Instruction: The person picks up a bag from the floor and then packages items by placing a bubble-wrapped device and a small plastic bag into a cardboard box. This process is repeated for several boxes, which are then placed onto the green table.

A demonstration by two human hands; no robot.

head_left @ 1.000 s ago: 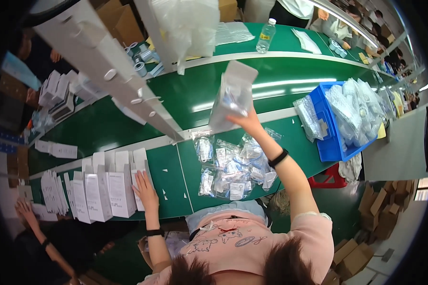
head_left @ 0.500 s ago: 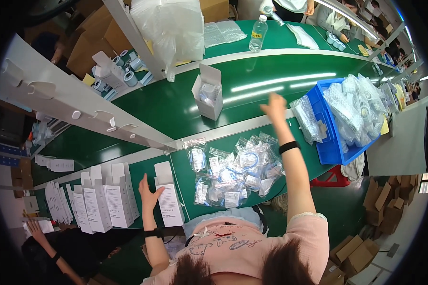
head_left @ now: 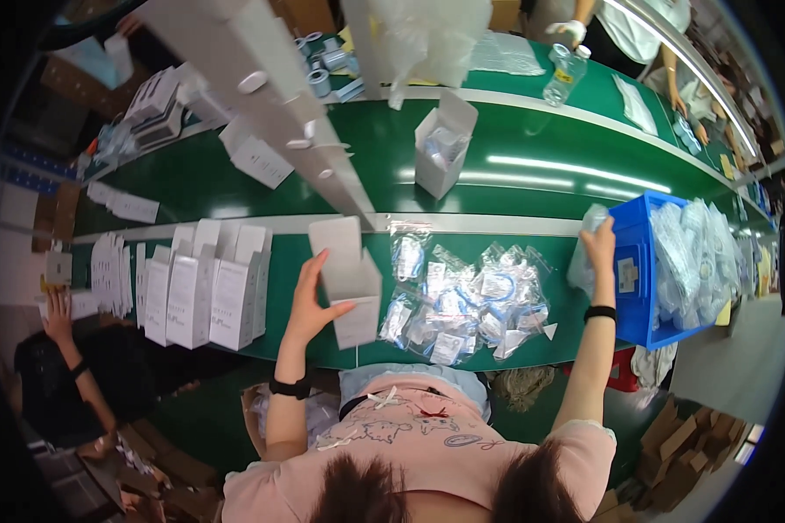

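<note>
No wording can be read with certainty. Left of the person's left hand (head_left: 310, 301), the upright white boxes (head_left: 187, 301) carry rows of small dark print on their front faces, too fine to make out. Farther left of that hand, thin white cartons (head_left: 109, 275) show dark marks, equally illegible. Between the two hands, clear bags (head_left: 417, 327) hold white labels (head_left: 447, 349) with blurred print. Just beside the right hand (head_left: 597, 248), the blue bin (head_left: 635, 228) has a pale label (head_left: 626, 275). Beyond that hand, a bottle (head_left: 576, 63) wears a yellow label (head_left: 564, 77).
</note>
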